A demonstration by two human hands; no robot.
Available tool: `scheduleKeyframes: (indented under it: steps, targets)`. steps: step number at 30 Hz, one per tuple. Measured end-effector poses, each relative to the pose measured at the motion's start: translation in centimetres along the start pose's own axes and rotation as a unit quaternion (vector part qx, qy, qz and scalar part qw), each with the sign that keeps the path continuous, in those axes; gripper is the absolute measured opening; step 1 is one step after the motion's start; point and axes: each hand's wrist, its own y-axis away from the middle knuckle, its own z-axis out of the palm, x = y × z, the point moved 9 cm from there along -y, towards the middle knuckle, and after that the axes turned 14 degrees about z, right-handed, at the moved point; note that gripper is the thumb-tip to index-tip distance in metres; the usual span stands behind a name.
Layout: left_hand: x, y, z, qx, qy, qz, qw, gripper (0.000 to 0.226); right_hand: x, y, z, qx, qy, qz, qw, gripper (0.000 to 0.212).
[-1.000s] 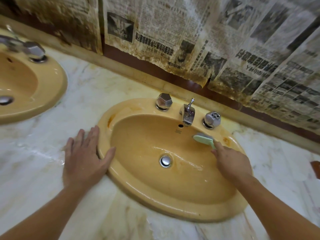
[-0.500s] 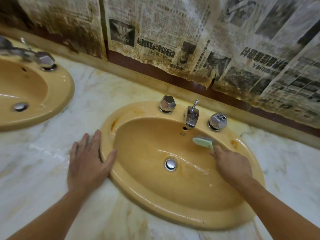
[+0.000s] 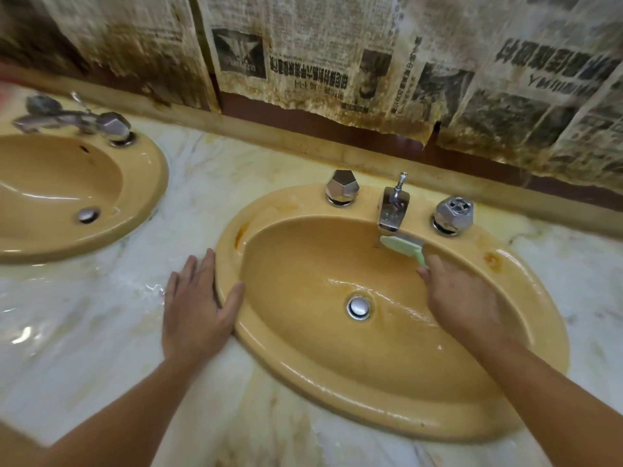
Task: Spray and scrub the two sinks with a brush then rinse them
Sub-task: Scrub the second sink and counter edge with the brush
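A glossy mustard-yellow oval ceramic sink (image 3: pixel 337 375) sits set into the counter, its bowl wet, with rusty orange stains on its rim. A pale green plastic scrubbing brush (image 3: pixel 403 246) lies against the bowl's back wall, just under the spout. A second matching yellow sink (image 3: pixel 145 183) sits to the left, well apart.

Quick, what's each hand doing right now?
Left hand: open, flat on the counter against the sink rim.
Right hand: closed on the green brush.
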Motion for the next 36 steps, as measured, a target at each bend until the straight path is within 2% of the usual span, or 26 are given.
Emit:
scheduleKeyframes:
  steps: [4,8,11,15,18,22,26,30,33,36]
  targets:
    - [-0.3,-0.1,0.2,-0.006,-0.005,-0.001,1.000,0.084,-0.6,-1.0,1.8,-0.093,0.028,0.000,0.995,0.033]
    - [-0.5,-0.1,0.4,-0.007,-0.004,-0.002,1.000,0.084,-2.5,-2.0,0.6,-0.014,-0.023,-0.031,0.999,0.034]
    - [-0.4,-0.2,0.3,-0.005,0.000,-0.002,1.000,0.085,-3.3,-1.9,1.8,-0.062,-0.015,-0.031,0.997,0.031]
    - [-0.4,-0.1,0.3,-0.002,0.003,-0.004,1.000,0.085,-3.9,-1.9,0.4,0.006,-0.088,-0.028,0.996,0.026]
    - [-0.5,-0.1,0.3,0.000,0.007,-0.005,1.000,0.085,-4.4,-1.9,1.9,-0.060,-0.027,-0.023,0.998,0.031]
    - [-0.6,-0.2,0.3,0.002,0.008,-0.006,1.000,0.084,-4.5,-2.0,0.3,-0.001,-0.095,-0.023,0.995,0.026]
    - [-0.4,-0.2,0.1,0.005,0.011,-0.006,1.000,0.084,-5.4,-1.8,2.5,-0.063,-0.023,-0.037,0.997,0.030]
    - [-0.1,-0.2,0.0,0.009,0.014,-0.002,1.000,0.084,-6.5,-2.1,1.4,0.007,-0.108,-0.044,0.993,0.032]
    - [-0.1,-0.2,0.1,0.006,0.016,-0.001,1.000,0.085,-7.7,-2.2,2.1,-0.047,-0.072,-0.051,0.995,0.034]
    - [0.0,-0.2,-0.1,0.010,0.017,0.000,1.000,0.085,-8.5,-2.2,0.8,-0.014,-0.088,-0.060,0.994,0.035]
